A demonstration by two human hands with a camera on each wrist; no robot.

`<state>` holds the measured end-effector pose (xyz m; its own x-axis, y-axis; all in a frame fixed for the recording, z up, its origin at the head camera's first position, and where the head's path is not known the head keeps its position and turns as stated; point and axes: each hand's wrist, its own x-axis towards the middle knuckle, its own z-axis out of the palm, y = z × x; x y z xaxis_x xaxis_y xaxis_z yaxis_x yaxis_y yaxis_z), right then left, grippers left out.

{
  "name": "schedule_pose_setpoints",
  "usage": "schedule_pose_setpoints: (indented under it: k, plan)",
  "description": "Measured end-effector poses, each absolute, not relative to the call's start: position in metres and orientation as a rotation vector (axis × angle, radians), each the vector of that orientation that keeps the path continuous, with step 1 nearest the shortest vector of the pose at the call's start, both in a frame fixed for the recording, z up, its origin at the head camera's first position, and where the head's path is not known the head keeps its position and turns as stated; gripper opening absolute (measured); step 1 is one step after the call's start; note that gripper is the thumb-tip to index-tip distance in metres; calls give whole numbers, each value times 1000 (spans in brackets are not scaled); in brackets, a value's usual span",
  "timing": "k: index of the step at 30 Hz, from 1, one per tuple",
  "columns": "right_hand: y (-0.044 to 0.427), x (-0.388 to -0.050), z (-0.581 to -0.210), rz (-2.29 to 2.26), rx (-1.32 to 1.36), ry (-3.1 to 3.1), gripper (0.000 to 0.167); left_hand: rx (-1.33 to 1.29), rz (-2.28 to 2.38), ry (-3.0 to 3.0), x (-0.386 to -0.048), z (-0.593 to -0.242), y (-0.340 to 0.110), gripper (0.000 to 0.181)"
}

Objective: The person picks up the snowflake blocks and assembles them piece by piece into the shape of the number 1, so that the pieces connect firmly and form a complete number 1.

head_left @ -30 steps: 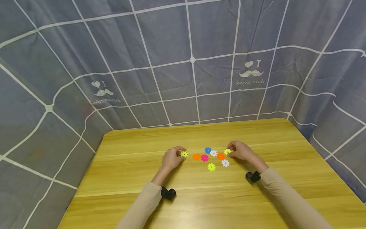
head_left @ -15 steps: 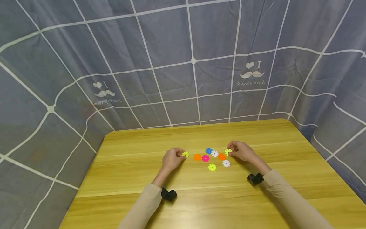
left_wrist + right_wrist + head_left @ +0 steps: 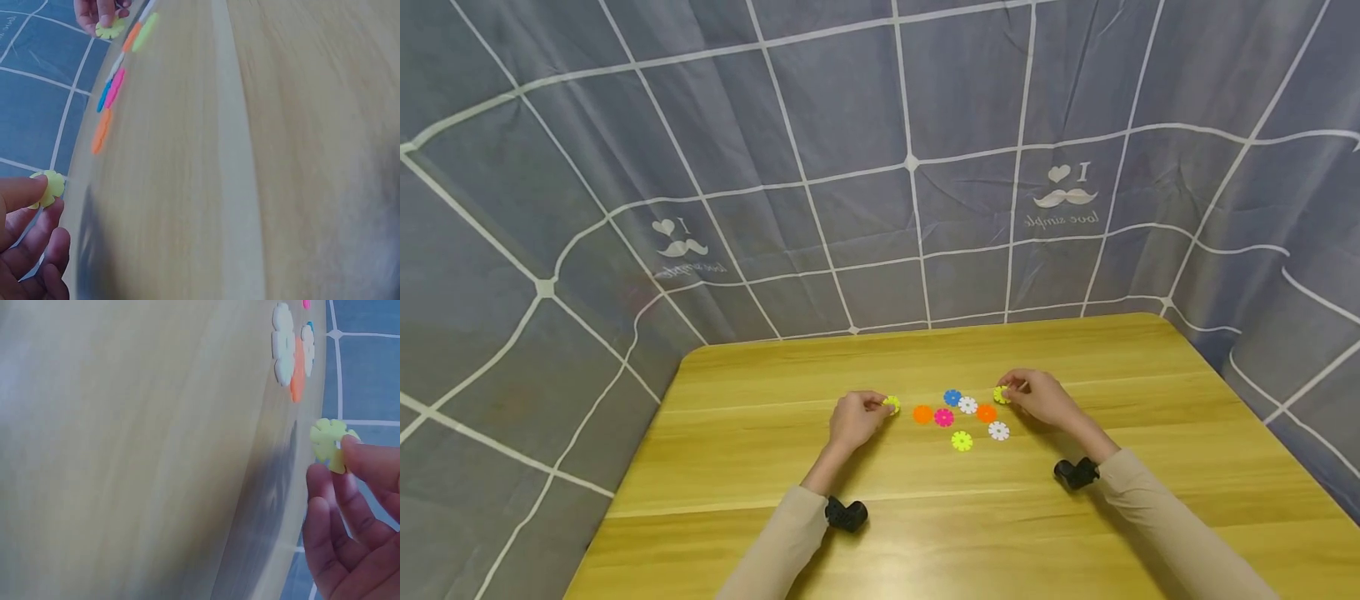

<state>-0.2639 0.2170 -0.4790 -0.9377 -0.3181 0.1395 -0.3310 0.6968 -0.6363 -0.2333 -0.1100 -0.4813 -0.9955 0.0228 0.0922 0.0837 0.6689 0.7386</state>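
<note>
My left hand (image 3: 855, 419) pinches a yellow-green snowflake disc (image 3: 55, 187) between thumb and fingers, left of the loose discs. On the other side, my right hand (image 3: 1039, 397) holds a second yellow-green snowflake disc (image 3: 327, 439) by its edge, thumb against fingers. Between the hands several notched discs lie flat: an orange disc (image 3: 922, 414), a pink disc (image 3: 943, 417), a blue disc (image 3: 952, 397), a white disc (image 3: 967, 405) and another orange disc (image 3: 987, 413). Nearer to me lie a yellow-green disc (image 3: 962, 441) and a white disc (image 3: 998, 431).
The wooden table (image 3: 955, 525) stretches around the discs. Behind it and at both sides hangs a grey curtain (image 3: 842, 208) with white grid lines. Black cameras (image 3: 847, 515) are strapped at both wrists.
Both hands keep their pinch on the yellow-green discs. Each disc has turned slightly in the fingers, and the whole view has shifted a little. The loose discs lie as before.
</note>
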Motion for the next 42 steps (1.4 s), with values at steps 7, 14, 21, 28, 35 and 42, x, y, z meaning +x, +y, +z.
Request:
schedule_pose_setpoints:
  k: [7,14,21,28,35,42]
  plan:
    - [209,-260,-477,1132,559,-2800,12,-73,-1382,-2781,-232,-479,-106,28]
    - [200,-256,-473,1180,510,-2790,13,-124,-1471,-2725,-230,-475,-102,28]
    - [192,-256,-473,1208,487,-2773,12,-157,-1565,-2682,-228,-471,-98,26]
    - [185,-259,-470,1201,496,-2717,13,-208,-1735,-2616,-231,-471,-93,31]
    - [178,-259,-466,1233,512,-2669,15,-235,-1843,-2574,-234,-471,-87,30]
    - [172,-257,-464,1291,520,-2659,17,-271,-1912,-2519,-233,-473,-82,30]
